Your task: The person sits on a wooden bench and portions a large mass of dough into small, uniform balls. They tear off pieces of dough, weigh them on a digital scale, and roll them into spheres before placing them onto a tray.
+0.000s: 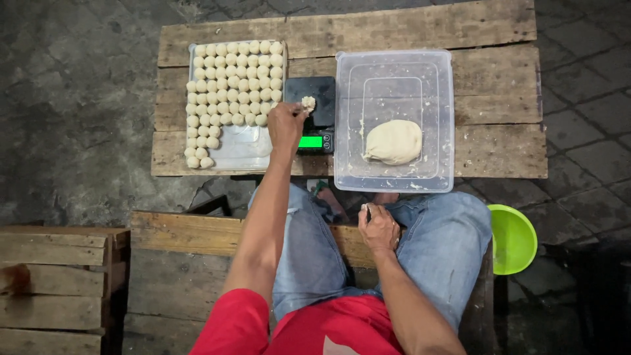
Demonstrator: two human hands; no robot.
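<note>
My left hand (pixel 285 125) reaches over a black digital scale (pixel 314 108) with a lit green display and pinches a small piece of dough (pixel 308 102) on its platform. My right hand (pixel 378 228) rests on my right knee, fingers closed around a small dark tool that is mostly hidden. To the left of the scale lies a tray (pixel 244 152) lined with several rows of small dough balls (pixel 230 82). To the right stands a clear plastic tub (pixel 394 177) with a big lump of pale dough (pixel 394 141) inside.
Everything sits on a low table of rough wooden planks (pixel 499 98) over dark paving. I sit on a wooden bench (pixel 190 233). A wooden crate (pixel 59 276) is at the lower left, and a green plastic bowl (pixel 514 238) lies on the ground at my right.
</note>
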